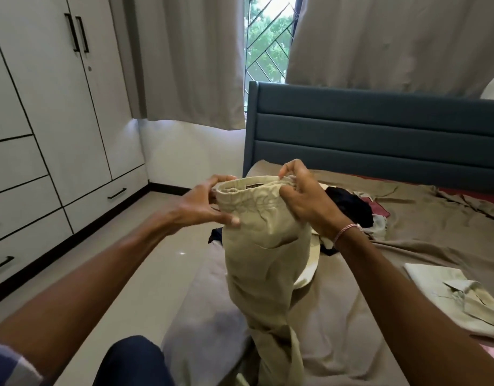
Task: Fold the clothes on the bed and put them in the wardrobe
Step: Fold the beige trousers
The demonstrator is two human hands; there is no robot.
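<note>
Pinching trousers (268, 260) waistband, left grip (209, 201), right grip (307, 196)

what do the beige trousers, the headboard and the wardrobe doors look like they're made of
The beige trousers look like woven cotton, matte, holding soft creases below the waistband. The headboard is padded teal upholstery, fabric or leatherette, going by its puffy horizontal channels. The wardrobe doors are probably laminated board: smooth matte pale grey faces with thin dark seams.

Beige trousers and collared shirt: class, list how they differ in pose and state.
The trousers hang unfolded, held up by the waistband in the left hand and right hand; the shirt lies folded flat on the bed. The trousers are gripped; the shirt is untouched. Both are pale.
</note>
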